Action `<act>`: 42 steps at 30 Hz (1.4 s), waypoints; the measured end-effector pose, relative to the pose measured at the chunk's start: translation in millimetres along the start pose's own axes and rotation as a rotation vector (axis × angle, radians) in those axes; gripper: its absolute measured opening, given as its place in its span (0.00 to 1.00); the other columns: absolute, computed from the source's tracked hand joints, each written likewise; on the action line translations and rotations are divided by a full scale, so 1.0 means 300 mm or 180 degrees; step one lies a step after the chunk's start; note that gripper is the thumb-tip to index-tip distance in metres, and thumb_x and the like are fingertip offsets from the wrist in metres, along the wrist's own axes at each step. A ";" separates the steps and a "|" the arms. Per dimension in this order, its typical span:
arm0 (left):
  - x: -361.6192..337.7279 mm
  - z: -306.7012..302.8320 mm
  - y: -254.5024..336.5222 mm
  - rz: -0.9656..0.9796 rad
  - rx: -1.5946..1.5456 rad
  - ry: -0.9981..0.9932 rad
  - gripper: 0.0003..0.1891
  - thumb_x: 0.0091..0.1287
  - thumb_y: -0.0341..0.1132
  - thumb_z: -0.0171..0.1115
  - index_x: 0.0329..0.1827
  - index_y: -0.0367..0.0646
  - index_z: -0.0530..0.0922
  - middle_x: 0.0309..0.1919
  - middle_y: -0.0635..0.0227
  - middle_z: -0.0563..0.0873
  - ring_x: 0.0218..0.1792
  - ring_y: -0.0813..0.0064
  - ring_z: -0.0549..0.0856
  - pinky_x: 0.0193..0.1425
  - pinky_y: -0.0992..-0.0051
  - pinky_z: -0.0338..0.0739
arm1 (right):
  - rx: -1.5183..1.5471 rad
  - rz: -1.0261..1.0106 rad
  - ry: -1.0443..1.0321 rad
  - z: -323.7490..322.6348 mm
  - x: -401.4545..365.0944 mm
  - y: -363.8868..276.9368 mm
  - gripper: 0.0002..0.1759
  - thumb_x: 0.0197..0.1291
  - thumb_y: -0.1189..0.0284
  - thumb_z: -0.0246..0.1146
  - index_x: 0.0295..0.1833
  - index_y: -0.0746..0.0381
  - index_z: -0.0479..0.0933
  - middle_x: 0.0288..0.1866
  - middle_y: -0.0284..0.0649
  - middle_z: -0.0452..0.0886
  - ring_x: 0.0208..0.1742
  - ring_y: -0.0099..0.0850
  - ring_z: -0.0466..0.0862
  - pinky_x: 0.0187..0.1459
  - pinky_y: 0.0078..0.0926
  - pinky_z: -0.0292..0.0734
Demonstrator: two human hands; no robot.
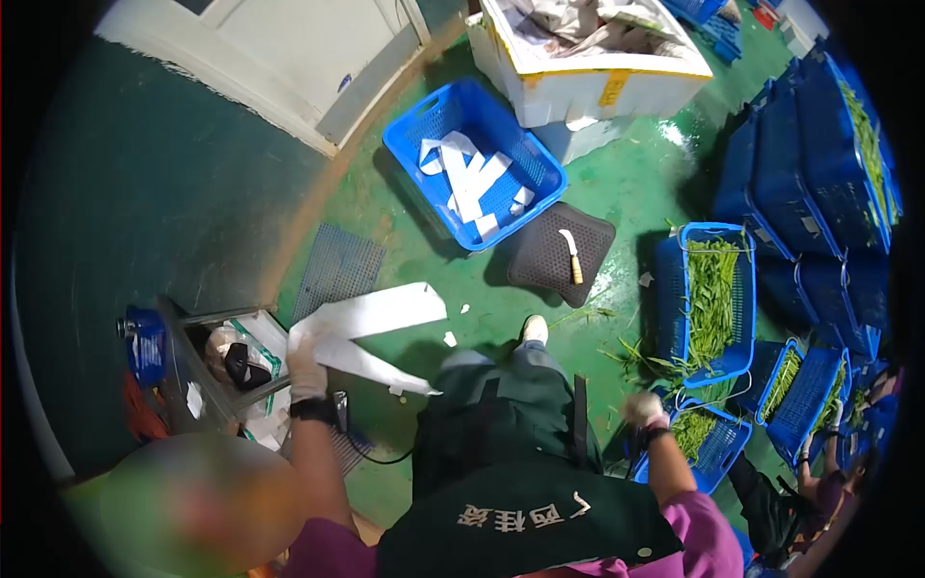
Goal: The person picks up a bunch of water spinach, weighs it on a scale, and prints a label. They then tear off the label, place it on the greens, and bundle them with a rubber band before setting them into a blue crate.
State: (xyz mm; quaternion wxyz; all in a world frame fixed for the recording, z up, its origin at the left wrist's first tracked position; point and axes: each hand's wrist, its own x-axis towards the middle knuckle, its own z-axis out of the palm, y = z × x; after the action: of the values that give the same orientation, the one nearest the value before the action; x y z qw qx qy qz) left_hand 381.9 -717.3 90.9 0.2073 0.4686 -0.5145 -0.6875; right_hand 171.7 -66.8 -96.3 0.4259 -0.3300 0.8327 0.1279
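My left hand (307, 371), in a white glove, is closed on a long white strip (381, 313) that is folded over, with two ends reaching to the right above the floor. My right hand (644, 409), also gloved, is held curled near a blue basket of green stems (718, 438); whether anything is inside its fingers cannot be made out. Ahead, more white strips (467, 183) lie in a blue basket (405, 130). A curved knife (575, 258) with a light handle rests on a dark stool (540, 252).
A white foam box (578, 82) stands ahead. Blue baskets of greens (713, 299) and stacked blue crates (819, 144) fill the right side. An open bin (207, 332) is at the left by the dark wall. Another person's arm (831, 453) shows at the lower right.
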 end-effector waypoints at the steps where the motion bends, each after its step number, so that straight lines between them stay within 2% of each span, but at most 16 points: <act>1: 0.056 -0.054 0.010 0.0056 0.0580 0.0331 0.15 0.67 0.34 0.48 0.54 0.36 0.74 0.44 0.59 0.81 0.47 0.67 0.81 0.53 0.70 0.76 | 0.0503 -0.0001 0.0622 0.009 0.184 0.080 0.10 0.53 0.63 0.60 0.25 0.57 0.79 0.24 0.41 0.80 0.30 0.40 0.83 0.31 0.35 0.78; 2: 0.102 -0.072 0.010 0.0065 0.0877 0.0486 0.15 0.67 0.32 0.47 0.52 0.36 0.74 0.42 0.61 0.81 0.45 0.70 0.81 0.52 0.71 0.76 | 0.1837 0.0194 0.1371 -0.069 0.309 0.084 0.08 0.55 0.67 0.59 0.29 0.58 0.80 0.25 0.41 0.81 0.29 0.35 0.83 0.32 0.31 0.79; 3: 0.148 -0.090 0.008 0.0060 0.1174 0.0643 0.14 0.67 0.31 0.45 0.50 0.35 0.74 0.40 0.63 0.80 0.44 0.72 0.81 0.51 0.73 0.76 | 0.3672 0.1059 0.0746 -0.461 0.281 -0.054 0.08 0.59 0.72 0.58 0.40 0.61 0.82 0.31 0.41 0.84 0.31 0.30 0.84 0.36 0.27 0.79; 5: 0.252 -0.062 0.057 0.0620 0.1679 0.0749 0.13 0.68 0.34 0.45 0.49 0.37 0.74 0.37 0.62 0.80 0.36 0.69 0.82 0.42 0.72 0.79 | 0.4504 0.0806 0.0602 -0.689 0.484 -0.108 0.16 0.63 0.74 0.57 0.53 0.69 0.77 0.38 0.43 0.85 0.39 0.30 0.85 0.44 0.28 0.80; 7: 0.399 -0.031 0.052 0.0277 0.1392 0.0932 0.13 0.69 0.33 0.46 0.50 0.36 0.74 0.35 0.63 0.80 0.33 0.71 0.81 0.39 0.73 0.79 | 0.5162 0.0304 0.0670 -0.883 0.626 -0.201 0.17 0.65 0.76 0.55 0.57 0.70 0.74 0.40 0.45 0.85 0.39 0.31 0.85 0.45 0.26 0.80; 10: 0.719 0.000 -0.031 0.0548 0.1710 0.0925 0.12 0.69 0.36 0.51 0.48 0.37 0.75 0.32 0.65 0.81 0.27 0.76 0.79 0.33 0.76 0.78 | 0.5363 0.0346 0.0687 -1.056 0.780 -0.374 0.18 0.65 0.76 0.55 0.59 0.70 0.73 0.41 0.46 0.85 0.40 0.31 0.85 0.47 0.26 0.79; 13: 1.016 0.141 -0.025 -0.0862 0.2284 0.0320 0.10 0.68 0.38 0.59 0.43 0.39 0.78 0.22 0.73 0.79 0.18 0.85 0.75 0.20 0.83 0.68 | 0.5174 0.0498 0.0664 -1.067 0.884 -0.569 0.17 0.65 0.77 0.55 0.58 0.70 0.74 0.41 0.45 0.85 0.41 0.31 0.85 0.48 0.27 0.79; 19: 1.328 0.191 -0.098 -0.1616 0.3051 -0.0643 0.12 0.70 0.38 0.56 0.33 0.40 0.79 0.18 0.76 0.77 0.18 0.87 0.74 0.21 0.82 0.65 | 0.4376 0.0360 -0.0008 -1.059 1.205 -0.923 0.17 0.64 0.70 0.58 0.55 0.68 0.76 0.38 0.43 0.86 0.36 0.28 0.85 0.43 0.24 0.79; 23: 1.421 0.118 -0.246 -0.1077 0.4399 -0.1193 0.19 0.67 0.45 0.57 0.34 0.32 0.80 0.19 0.62 0.82 0.22 0.72 0.82 0.29 0.68 0.74 | 0.4860 -0.0004 0.0403 -0.950 1.576 -1.018 0.18 0.63 0.70 0.59 0.56 0.68 0.76 0.39 0.44 0.86 0.36 0.29 0.85 0.41 0.25 0.79; 25: 1.441 -0.090 -0.391 -0.0843 0.5301 -0.1625 0.17 0.68 0.44 0.57 0.37 0.35 0.81 0.20 0.64 0.83 0.22 0.71 0.82 0.30 0.68 0.75 | 0.5436 0.0367 -0.0268 -0.893 1.808 -1.000 0.18 0.66 0.72 0.57 0.59 0.67 0.73 0.40 0.43 0.84 0.38 0.26 0.83 0.43 0.24 0.79; 28: 1.451 0.039 -0.394 -0.2391 0.4251 -0.1225 0.14 0.68 0.41 0.57 0.43 0.38 0.81 0.18 0.71 0.80 0.19 0.80 0.79 0.25 0.75 0.73 | 0.4265 0.0204 -0.0121 -0.787 2.158 -0.916 0.22 0.61 0.73 0.58 0.61 0.67 0.72 0.42 0.43 0.84 0.39 0.29 0.83 0.46 0.26 0.78; 30: 1.462 0.008 -0.454 -0.2601 0.4338 -0.1226 0.14 0.69 0.41 0.57 0.44 0.39 0.82 0.19 0.73 0.80 0.17 0.85 0.76 0.22 0.80 0.70 | 0.3194 0.0298 0.0139 -0.749 2.291 -0.907 0.26 0.58 0.70 0.61 0.62 0.67 0.70 0.46 0.48 0.82 0.46 0.38 0.82 0.52 0.32 0.76; 34: 1.469 -0.033 -0.535 -0.2678 0.4105 -0.1125 0.14 0.69 0.40 0.58 0.44 0.37 0.81 0.20 0.71 0.81 0.17 0.85 0.76 0.20 0.82 0.69 | 0.2998 0.0975 -0.0191 -0.841 2.461 -0.903 0.42 0.52 0.70 0.66 0.71 0.66 0.55 0.60 0.57 0.73 0.62 0.46 0.74 0.63 0.34 0.67; 38: 1.483 -0.091 -0.597 -0.2541 0.4410 -0.1273 0.13 0.69 0.39 0.58 0.41 0.36 0.80 0.20 0.71 0.81 0.18 0.85 0.77 0.20 0.82 0.69 | 0.3475 0.1001 0.0892 -0.653 2.667 -0.921 0.46 0.55 0.72 0.65 0.75 0.64 0.47 0.62 0.57 0.73 0.61 0.48 0.76 0.63 0.33 0.68; 39: 1.485 -0.073 -0.603 -0.2561 0.4423 -0.1255 0.13 0.69 0.39 0.58 0.41 0.36 0.80 0.20 0.71 0.81 0.18 0.85 0.77 0.20 0.82 0.69 | 0.3534 0.1134 0.0642 -0.728 2.648 -0.925 0.35 0.56 0.74 0.64 0.70 0.65 0.62 0.54 0.51 0.80 0.52 0.42 0.82 0.56 0.31 0.74; 42: 1.468 -0.008 -0.596 -0.2536 0.4277 -0.1124 0.16 0.67 0.43 0.60 0.41 0.36 0.82 0.24 0.69 0.85 0.25 0.76 0.82 0.29 0.72 0.75 | 0.3870 0.0503 0.0824 -0.421 2.769 -0.949 0.23 0.56 0.77 0.63 0.58 0.65 0.72 0.47 0.45 0.83 0.41 0.34 0.82 0.44 0.27 0.76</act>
State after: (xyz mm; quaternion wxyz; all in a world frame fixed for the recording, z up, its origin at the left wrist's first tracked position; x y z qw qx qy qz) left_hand 209.9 -987.8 -260.3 -0.4649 0.5261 -0.6377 -0.3169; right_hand -68.0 -708.6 -659.9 0.4224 0.0211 0.8233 -0.3786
